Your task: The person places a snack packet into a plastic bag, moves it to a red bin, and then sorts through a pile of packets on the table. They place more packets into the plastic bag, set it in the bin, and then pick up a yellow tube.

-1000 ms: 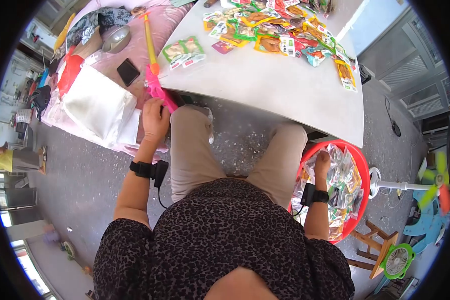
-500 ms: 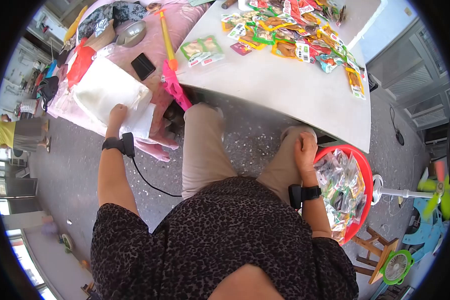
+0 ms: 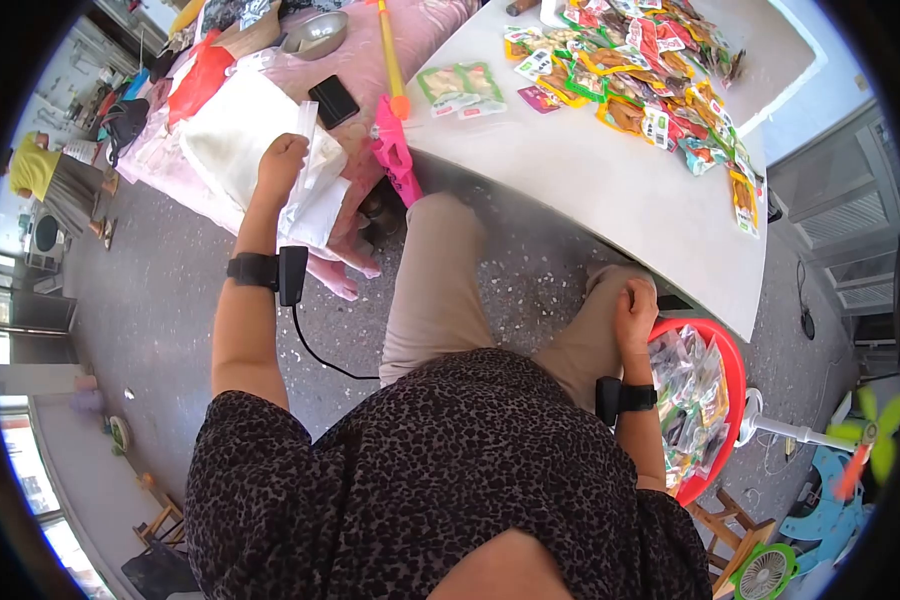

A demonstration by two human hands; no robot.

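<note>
My left hand [image 3: 284, 165] is closed on the edge of a clear plastic bag [image 3: 322, 165], raised over a white sheet-like stack [image 3: 232, 125] on the pink-covered surface. My right hand [image 3: 635, 318] rests on my right knee with its fingers curled; whatever they might hold is hidden. Beside it stands a red basin [image 3: 732, 385] full of clear-wrapped packets [image 3: 692, 400]. On the white table [image 3: 590, 170] lie a pile of colourful snack packets [image 3: 660, 85] and, nearer its left corner, a pair of green-edged packets [image 3: 460, 88].
A black phone [image 3: 334, 101], a metal bowl [image 3: 316, 35] and a red bag [image 3: 201, 82] lie on the pink cover [image 3: 410, 45]. A yellow stick [image 3: 390, 55] and a pink object [image 3: 394, 150] are at its edge. Another person [image 3: 36, 168] stands far left.
My left hand has risen from the white stack, lifting the edge of the clear bag. My right hand has stayed on my knee. The whole view has shifted.
</note>
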